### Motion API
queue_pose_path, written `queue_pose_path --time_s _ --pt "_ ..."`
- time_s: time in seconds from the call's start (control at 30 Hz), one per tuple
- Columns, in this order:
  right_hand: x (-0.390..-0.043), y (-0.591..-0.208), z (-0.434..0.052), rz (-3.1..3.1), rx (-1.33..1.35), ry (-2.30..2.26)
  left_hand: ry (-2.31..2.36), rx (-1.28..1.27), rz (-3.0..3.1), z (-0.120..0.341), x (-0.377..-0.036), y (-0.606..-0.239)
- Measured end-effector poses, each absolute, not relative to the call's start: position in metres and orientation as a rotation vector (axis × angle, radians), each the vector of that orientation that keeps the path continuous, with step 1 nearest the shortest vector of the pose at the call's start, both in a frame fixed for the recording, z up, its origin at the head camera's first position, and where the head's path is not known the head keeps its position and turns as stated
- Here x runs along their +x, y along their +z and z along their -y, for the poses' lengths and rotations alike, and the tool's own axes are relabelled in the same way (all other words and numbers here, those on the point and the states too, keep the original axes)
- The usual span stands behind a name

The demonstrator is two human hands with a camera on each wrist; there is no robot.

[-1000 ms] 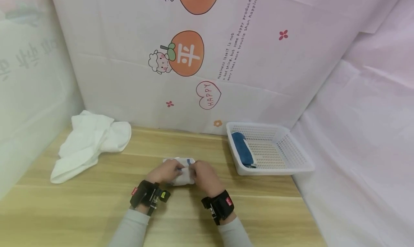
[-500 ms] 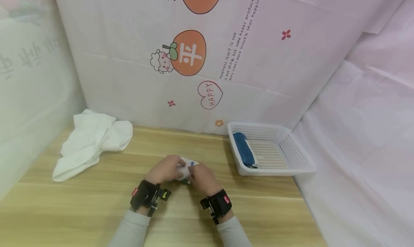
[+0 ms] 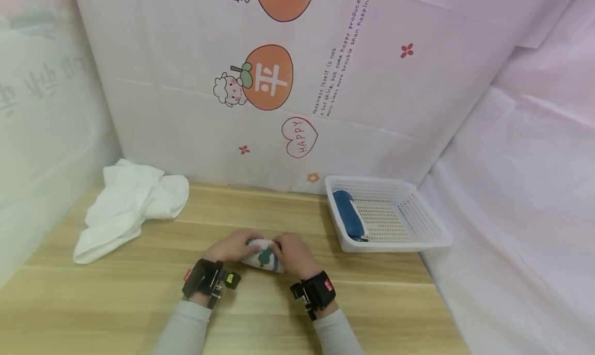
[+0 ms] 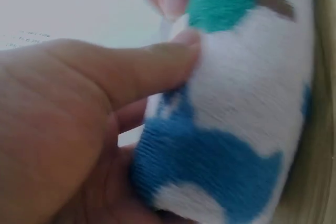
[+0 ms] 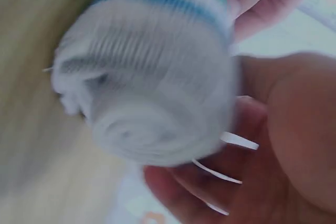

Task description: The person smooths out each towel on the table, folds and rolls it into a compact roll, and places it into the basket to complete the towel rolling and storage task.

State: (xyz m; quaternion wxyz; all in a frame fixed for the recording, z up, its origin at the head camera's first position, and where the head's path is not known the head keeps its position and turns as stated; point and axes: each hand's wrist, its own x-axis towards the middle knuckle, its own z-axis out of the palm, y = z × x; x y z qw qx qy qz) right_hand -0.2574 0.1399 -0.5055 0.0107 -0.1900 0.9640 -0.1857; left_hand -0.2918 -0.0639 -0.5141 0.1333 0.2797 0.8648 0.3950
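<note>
I've got the rolled sock bundle [image 3: 263, 257] between both hands at the table's [image 3: 116, 293] front edge, approx. centre. My left hand [image 3: 228, 247] curls round its left end, thumb pressed along the side w/ the blue and teal patches facing up, per the left wrist cam; my right hand [image 3: 293, 253] curls round the right end, fingers cupped under the ribbed cuff, and the right wrist cam shows the spiral of the roll end-on. So both hands are clamped on the bundle, neither spread flat. Progress, as I judge it: this pair looks rolled into a tight cylinder, cuff seemingly wrapped over, so the roll itself is about done; it isn't in the white basket [image 3: 432, 236] yet, which sits well off to my right and already holds one dark blue roll [image 3: 349, 219] along its left wall. A heap of white cloth [image 3: 130, 205] lies far left near the backdrop, unrolled, so prob. more to do there. Bundle sits just above the tabletop; can't tell if it touches.
</note>
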Motion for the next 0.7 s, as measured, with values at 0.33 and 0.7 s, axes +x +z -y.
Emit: queue_pose_path --time_s 0.33,0.7 --pt "-0.258 -0.512 -0.130 -3.040 -0.709 -0.431 1.090 0.688 -2.725 0.053 -0.296 -0.529" --pt "-0.264 -0.514 -0.146 -2.864 -0.827 -0.667 1.001 0.870 -2.670 0.057 -0.290 -0.519"
